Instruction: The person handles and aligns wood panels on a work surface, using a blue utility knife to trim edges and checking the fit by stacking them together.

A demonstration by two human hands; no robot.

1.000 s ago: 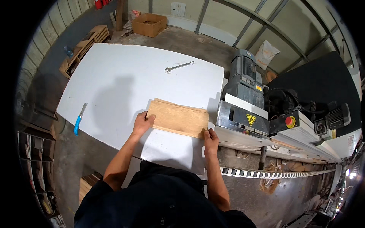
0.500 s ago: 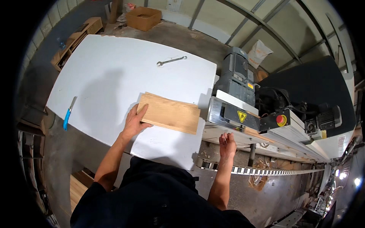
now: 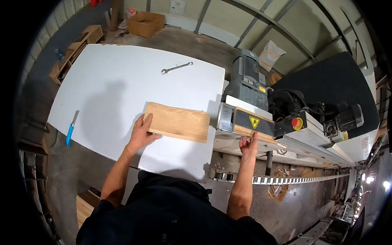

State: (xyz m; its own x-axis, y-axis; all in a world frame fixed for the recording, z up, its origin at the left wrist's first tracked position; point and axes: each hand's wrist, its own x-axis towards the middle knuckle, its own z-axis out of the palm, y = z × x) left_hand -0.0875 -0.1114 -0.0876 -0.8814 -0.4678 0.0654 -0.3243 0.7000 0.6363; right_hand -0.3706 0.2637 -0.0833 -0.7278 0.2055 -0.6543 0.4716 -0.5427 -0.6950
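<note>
Light-brown wood planks (image 3: 178, 122) lie in a low stack on the white tabletop, their ends slightly out of line. My left hand (image 3: 140, 135) rests against the stack's left end, fingers stretched out and thumb apart, touching without gripping. Over to the right, another wood plank (image 3: 243, 130) protrudes from the machine, beneath a dark plate (image 3: 244, 119) with a yellow warning triangle. My right hand (image 3: 248, 146) is at that plank's near edge, palm upward and fingers curled, one fingertip touching or almost touching it. Whether anything is between those fingers is too small to make out.
A wrench (image 3: 177, 68) lies toward the table's far side, a blue-handled knife (image 3: 72, 130) at its left edge. The grey motor (image 3: 247, 73) and red stop button (image 3: 296, 122) belong to the machine. A chain track (image 3: 294, 179) runs below; a cardboard box (image 3: 145, 25) stands behind.
The plank in the machine has come out leftward, now showing around the warning plate. My right hand has risen to its edge. My left thumb has moved off the stack. The view has shifted slightly.
</note>
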